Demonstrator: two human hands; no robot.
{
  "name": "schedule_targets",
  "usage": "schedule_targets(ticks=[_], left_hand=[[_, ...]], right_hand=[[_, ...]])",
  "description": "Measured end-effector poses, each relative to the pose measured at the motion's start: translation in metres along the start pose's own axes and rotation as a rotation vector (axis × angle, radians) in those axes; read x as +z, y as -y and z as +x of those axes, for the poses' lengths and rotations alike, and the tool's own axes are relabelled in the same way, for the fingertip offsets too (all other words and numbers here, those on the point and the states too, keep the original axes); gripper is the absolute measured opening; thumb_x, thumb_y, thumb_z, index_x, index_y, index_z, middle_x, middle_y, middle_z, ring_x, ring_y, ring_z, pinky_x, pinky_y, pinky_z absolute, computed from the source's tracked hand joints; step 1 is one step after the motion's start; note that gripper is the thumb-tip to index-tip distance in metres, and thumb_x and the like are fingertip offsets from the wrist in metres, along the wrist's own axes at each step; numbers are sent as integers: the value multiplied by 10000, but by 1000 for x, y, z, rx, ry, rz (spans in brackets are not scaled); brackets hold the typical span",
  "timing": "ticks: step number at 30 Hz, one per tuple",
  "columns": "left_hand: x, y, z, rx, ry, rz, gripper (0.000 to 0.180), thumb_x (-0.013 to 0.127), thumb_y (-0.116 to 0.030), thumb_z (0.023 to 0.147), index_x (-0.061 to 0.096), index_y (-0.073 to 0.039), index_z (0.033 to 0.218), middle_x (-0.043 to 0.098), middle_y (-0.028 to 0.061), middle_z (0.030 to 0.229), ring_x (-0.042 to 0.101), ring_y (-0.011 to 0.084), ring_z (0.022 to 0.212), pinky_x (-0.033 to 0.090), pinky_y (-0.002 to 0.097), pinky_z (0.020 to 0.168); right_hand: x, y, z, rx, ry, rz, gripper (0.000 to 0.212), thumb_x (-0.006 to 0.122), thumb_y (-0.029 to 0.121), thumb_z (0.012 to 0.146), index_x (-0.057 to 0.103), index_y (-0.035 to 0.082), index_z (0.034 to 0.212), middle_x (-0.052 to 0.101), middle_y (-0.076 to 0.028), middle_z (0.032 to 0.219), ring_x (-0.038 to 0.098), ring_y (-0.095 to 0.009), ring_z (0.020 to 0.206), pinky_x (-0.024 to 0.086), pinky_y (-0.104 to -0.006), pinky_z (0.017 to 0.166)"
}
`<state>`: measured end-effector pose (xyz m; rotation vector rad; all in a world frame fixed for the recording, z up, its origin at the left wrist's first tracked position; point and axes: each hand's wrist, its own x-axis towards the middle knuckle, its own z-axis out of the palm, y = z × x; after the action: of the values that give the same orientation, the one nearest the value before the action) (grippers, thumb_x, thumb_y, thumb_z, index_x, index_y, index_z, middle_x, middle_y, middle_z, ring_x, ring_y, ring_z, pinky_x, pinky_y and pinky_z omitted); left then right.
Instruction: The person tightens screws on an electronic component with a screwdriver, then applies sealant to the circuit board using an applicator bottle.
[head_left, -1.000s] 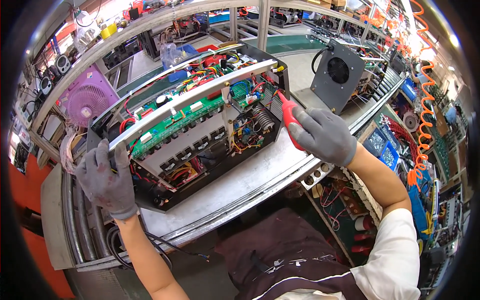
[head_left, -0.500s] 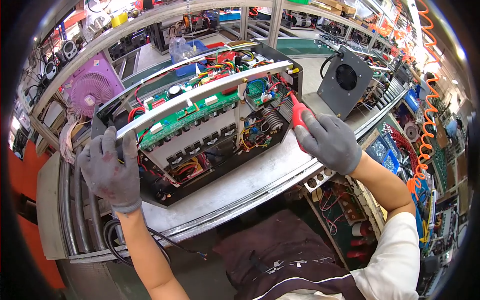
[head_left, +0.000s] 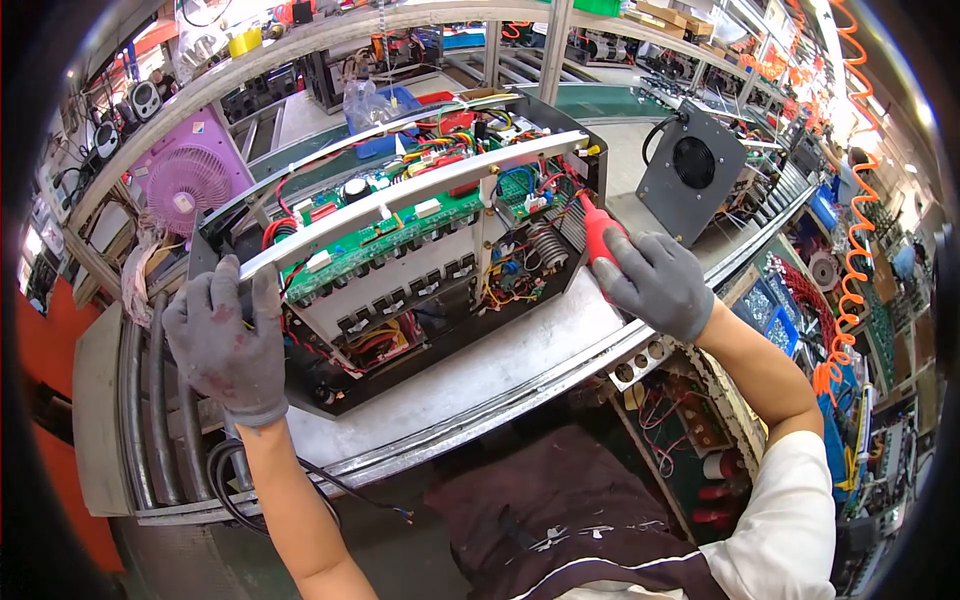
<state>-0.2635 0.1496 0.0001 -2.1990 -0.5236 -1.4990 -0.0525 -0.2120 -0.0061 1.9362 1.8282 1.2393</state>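
An opened machine [head_left: 400, 355] in a black metal case stands in front of me, holding a green circuit board [head_left: 375, 240], coloured wires and a copper-toned coil. A silver metal bar [head_left: 400, 190] runs along its top. My left hand [head_left: 228, 345], in a stained grey glove, has its thumb and fingers around the bar's left end. In my gloved right hand [head_left: 655, 282] is a red-handled screwdriver [head_left: 600, 232]. Its tip points into the right end of the case, beside the wires; the exact contact point is too small to make out.
A grey panel with a round fan [head_left: 692, 160] stands right of the machine. The purple fan [head_left: 188, 185] is at the left, near metal rollers [head_left: 158, 420]. Black cable [head_left: 225, 480] hangs at the bench's front edge. An orange coiled hose [head_left: 868, 220] hangs at right.
The whole view has shifted slightly. Both hands keep nearly the same places on the bar and the screwdriver, and the machine stays put.
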Motion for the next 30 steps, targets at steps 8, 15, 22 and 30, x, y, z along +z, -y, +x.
schedule_targets(ticks=[8,15,22,30], left_hand=[[-2,-4,-1,-6,18,35,295,679,-345,862,699,-94,1016,624,59,946,546,280,943,456,402,856],[-4,-4,0,-18,37,10,290,684,-336,857,696,-93,1016,622,59,941,545,276,937,454,399,853],[-1,-3,1,17,-13,-6,278,687,-327,857,695,-88,1001,625,61,918,552,268,911,449,390,846],[0,-3,1,21,-14,-12,266,696,-325,856,702,-95,989,632,51,904,557,257,904,448,381,846]], right_hand=[[4,-7,-5,64,-21,133,467,686,129,680,555,85,1127,595,-187,1148,592,-296,874,530,-388,722],[13,-16,-18,11,-52,124,494,678,137,675,540,90,1148,593,-193,1152,592,-307,888,536,-408,722],[9,-5,4,21,37,46,417,663,149,733,566,90,1134,584,-174,1147,580,-271,878,516,-368,753],[-10,12,30,70,106,-21,369,649,153,754,604,85,1115,596,-143,1089,565,-226,811,495,-345,718]])
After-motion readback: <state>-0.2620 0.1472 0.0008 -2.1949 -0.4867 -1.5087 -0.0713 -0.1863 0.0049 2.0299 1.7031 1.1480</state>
